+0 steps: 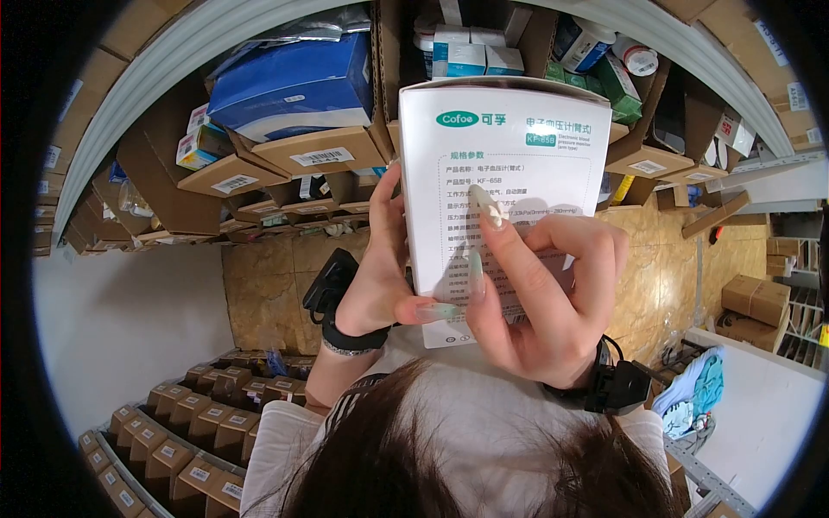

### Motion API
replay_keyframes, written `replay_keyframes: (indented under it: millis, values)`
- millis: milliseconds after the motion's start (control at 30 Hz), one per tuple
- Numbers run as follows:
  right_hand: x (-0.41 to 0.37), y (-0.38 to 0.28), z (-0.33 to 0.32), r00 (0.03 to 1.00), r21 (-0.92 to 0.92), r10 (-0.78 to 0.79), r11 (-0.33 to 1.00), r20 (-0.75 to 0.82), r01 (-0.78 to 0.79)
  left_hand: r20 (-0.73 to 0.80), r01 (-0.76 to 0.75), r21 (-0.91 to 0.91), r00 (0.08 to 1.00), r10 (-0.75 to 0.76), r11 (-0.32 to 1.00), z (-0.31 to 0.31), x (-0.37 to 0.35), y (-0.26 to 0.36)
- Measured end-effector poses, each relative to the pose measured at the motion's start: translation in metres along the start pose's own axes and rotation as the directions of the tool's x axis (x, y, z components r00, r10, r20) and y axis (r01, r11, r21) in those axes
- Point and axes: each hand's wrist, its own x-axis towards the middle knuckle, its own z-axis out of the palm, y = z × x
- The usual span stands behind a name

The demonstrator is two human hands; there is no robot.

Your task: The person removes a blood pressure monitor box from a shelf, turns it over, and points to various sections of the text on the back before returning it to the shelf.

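Note:
A white blood pressure monitor box (509,155) with green Cofoe lettering and printed Chinese text is held up in front of me. My left hand (376,285) grips it at its left side, the thumb lying across the lower front and the other fingers reaching up behind the edge. Over the printed panel is my right hand (553,302), its index fingertip at the upper text lines and its thumb lower down. The remaining right fingers are bent, and part of the text is covered by this hand. Both wrists wear black strapped devices.
Behind the box, a shelf carries open cardboard bins, one with a blue carton (294,86), others with medicine boxes and bottles. Rows of labelled cardboard bins (207,423) stand at lower left. Blue cloth (695,388) lies on a white surface at right, near brown cartons (756,298).

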Motion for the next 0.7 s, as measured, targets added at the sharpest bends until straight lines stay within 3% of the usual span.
replay_keyframes:
  millis: [100, 700]
  values:
    - [0.0018, 0.0023, 0.0002, 0.997, -0.016, -0.068, 0.998, -0.022, 0.067, -0.013, 0.009, 0.026, 1.000, -0.008, 1.000, 0.0000, -0.0006, -0.0005]
    - [-0.0023, 0.0022, -0.0054, 0.998, 0.001, 0.066, 0.998, -0.018, -0.066, -0.043, 0.007, 0.043, 0.999, -0.005, 0.999, 0.0080, -0.0022, 0.0025]
